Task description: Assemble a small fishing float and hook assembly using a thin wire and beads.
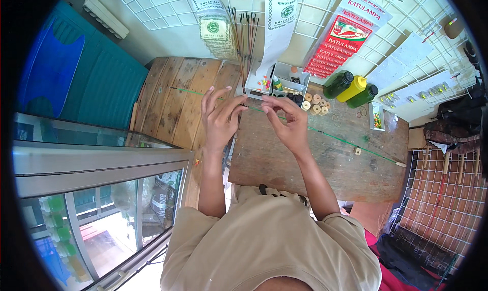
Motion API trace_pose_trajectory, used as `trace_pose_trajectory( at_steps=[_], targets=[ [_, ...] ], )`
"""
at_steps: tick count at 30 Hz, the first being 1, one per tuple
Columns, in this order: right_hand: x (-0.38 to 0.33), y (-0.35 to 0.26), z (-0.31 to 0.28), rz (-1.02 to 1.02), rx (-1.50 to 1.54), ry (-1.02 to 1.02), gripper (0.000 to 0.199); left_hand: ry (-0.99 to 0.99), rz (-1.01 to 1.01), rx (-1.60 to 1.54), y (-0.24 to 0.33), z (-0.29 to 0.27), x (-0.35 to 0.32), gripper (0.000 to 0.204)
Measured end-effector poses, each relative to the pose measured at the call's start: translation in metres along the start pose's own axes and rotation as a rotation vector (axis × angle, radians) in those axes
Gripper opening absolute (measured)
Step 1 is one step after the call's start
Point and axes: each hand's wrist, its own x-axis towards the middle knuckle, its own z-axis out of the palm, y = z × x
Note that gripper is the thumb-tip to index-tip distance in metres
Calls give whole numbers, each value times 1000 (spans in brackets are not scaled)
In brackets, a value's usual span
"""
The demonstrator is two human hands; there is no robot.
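A thin green rod point(335, 136), like a slim fishing rod, runs across the wooden tabletop from upper left to lower right, its pale end at the right. My left hand point(219, 119) is at the rod's left part, thumb and forefinger pinched by a small dark section of it, the other fingers raised. To its right, my right hand point(291, 126) curls its thumb and forefinger together just above the rod. Whatever lies between those right fingertips is too small to make out. A short gap separates both pairs of fingertips.
Behind the hands stand a white tray point(258, 92) with small coloured beads, wooden spools point(316, 104) and squeeze bottles point(352, 89). Upright thin rods point(246, 47) rise beside the tray. Packets point(339, 39) hang on the white wire grid. A glass-sided case point(101, 161) stands at left.
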Motion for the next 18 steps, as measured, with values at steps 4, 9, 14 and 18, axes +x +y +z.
trace_pose_trajectory(
  at_steps=[4, 9, 14, 18],
  targets=[
    [-1, -6, -4, -11, -289, -30, 17, 6, 26, -8, 2, 2, 1, 13],
    [-5, 0, -6, -41, -367, -31, 14, -13, 31, -19, -2, 5, -1, 10],
    [-4, 0, -4, -20, -388, 7, 10, -19, 7, -46, 0, 5, -2, 11],
    [-3, 3, -5, -109, -406, -17, 12, -17, 4, -55, 0, 4, -2, 13]
  ],
)
